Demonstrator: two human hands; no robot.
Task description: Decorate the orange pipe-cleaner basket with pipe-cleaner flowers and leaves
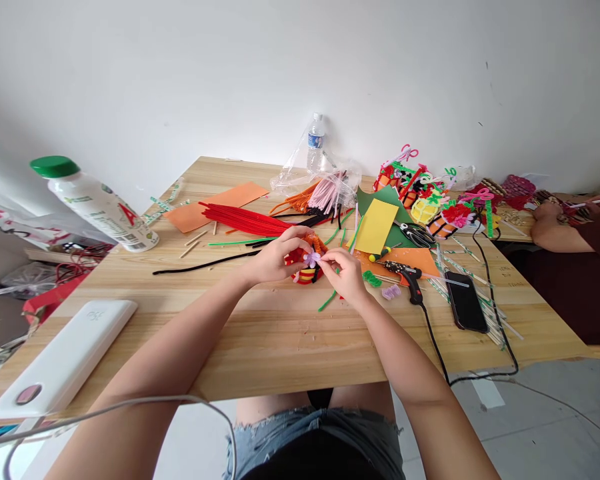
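Over the middle of the wooden table (290, 340), my left hand (275, 257) is closed around a small red, orange and yellow pipe-cleaner craft (304, 265). My right hand (345, 270) pinches at its front, next to a small lilac pipe-cleaner flower (311, 258) that sits on the craft. Both sets of fingers press together on the piece. A loose green pipe cleaner (327, 301) lies just under my right hand.
A black glue gun (405, 275) and a black phone (466, 301) lie to the right. Red pipe cleaners (245, 219), scissors (416, 234), yellow paper (377, 225) and finished crafts (430, 193) lie beyond. A white bottle (97, 203) and power bank (65, 357) sit left. Another person's arm (555, 227) rests far right.
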